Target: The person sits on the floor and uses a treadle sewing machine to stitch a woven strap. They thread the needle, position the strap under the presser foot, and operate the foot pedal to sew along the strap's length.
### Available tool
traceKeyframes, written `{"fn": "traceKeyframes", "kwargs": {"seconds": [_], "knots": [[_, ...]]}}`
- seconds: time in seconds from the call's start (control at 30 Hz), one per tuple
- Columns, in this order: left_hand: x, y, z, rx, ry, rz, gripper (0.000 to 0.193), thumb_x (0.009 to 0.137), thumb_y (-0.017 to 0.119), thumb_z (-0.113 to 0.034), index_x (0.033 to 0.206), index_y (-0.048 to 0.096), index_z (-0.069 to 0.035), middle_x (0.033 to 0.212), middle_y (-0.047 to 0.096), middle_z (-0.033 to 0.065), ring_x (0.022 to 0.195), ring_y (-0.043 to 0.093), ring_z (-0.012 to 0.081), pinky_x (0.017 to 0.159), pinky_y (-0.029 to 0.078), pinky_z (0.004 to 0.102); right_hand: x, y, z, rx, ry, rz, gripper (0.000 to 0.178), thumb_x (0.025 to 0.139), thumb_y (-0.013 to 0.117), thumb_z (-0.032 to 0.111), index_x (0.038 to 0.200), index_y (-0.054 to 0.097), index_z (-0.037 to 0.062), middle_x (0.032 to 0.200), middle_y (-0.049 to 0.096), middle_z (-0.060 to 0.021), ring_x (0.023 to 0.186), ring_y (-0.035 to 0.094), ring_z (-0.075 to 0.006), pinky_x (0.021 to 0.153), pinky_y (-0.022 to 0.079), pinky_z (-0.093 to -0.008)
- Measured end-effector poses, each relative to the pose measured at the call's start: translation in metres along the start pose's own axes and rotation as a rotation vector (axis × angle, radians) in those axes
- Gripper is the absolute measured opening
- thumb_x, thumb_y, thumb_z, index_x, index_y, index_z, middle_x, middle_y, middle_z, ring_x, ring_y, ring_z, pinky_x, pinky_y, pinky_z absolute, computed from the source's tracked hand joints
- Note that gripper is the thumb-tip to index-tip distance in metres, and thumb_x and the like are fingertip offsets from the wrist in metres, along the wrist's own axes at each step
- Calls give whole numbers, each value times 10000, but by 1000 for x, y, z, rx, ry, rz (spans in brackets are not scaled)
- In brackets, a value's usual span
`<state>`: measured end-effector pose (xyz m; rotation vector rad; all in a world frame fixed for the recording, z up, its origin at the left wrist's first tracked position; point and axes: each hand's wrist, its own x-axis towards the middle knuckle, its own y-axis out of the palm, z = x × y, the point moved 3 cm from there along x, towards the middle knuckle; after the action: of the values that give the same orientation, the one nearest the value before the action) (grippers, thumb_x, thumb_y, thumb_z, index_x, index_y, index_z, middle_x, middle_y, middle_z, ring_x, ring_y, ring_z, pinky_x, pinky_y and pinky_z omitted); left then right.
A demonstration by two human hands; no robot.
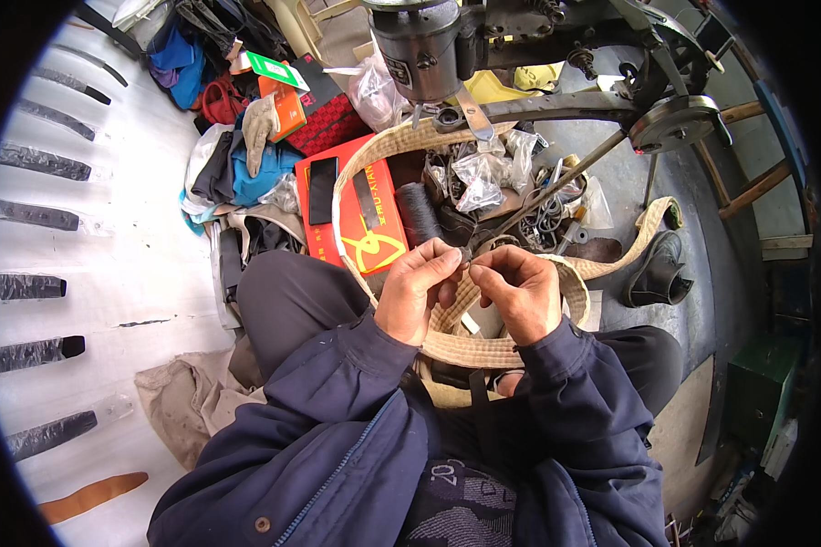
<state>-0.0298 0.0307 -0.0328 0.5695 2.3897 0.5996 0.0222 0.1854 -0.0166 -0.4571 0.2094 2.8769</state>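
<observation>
My left hand (418, 290) and my right hand (523, 292) are raised together above my lap, fingertips almost meeting. Each pinches thumb against forefinger. Between them is a small dark piece, too small to name. A long beige stitched strap (470, 351) loops beneath and around both hands, running up behind them and off to the right. Neither hand clearly grips the strap. Just beyond my left hand stands a spool of dark grey thread (418, 214). It is beside a red box (388, 260) with a black phone (323, 191) lying on top.
A dark metal machine (420, 50) with a wheel (675, 126) overhangs the far side. Plastic bags (479, 178) and tangled small parts lie under it. Cloths and bags (246, 164) are heaped at far left. Wrapped dark strips (32, 287) line a white sheet. A dark shoe (661, 269) sits right.
</observation>
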Motion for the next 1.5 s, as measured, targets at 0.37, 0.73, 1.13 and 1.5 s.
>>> {"fn": "traceKeyframes", "kwargs": {"seconds": [0.37, 0.73, 1.13, 1.5], "knots": [[4, -4, 3, -75, -48, 25, 137, 971, 637, -248, 930, 605, -121, 843, 624, 5, 676, 536, 112, 632, 434, 251, 0, 0, -1, 8, 7, 35, 122, 902, 697, 83, 907, 695, -38, 744, 681, -22, 641, 575, -57, 586, 460, -230], [3, -3, 4, -99, -63, 38, 143, 982, 628, -252, 943, 605, -116, 839, 622, 11, 674, 532, 117, 635, 437, 256, 0, 0, -2, 97, 46, 64, 120, 906, 700, 82, 918, 692, -37, 784, 701, -45, 636, 587, -72, 584, 469, -232], [2, -1, 3, -128, -72, 57, 134, 986, 621, -250, 955, 594, -122, 849, 622, 11, 676, 531, 120, 627, 426, 260, 0, 0, -2, 139, 57, 77, 103, 921, 692, 89, 904, 685, -12, 783, 661, -24, 631, 586, -83, 589, 484, -228], [3, -2, 4, -105, -67, 64, 141, 984, 624, -255, 934, 578, -131, 816, 603, -1, 673, 527, 112, 625, 426, 251, 0, 0, -2, 127, 66, 81, 100, 923, 694, 86, 913, 685, -13, 783, 662, -26, 631, 589, -83, 592, 492, -227]]}}
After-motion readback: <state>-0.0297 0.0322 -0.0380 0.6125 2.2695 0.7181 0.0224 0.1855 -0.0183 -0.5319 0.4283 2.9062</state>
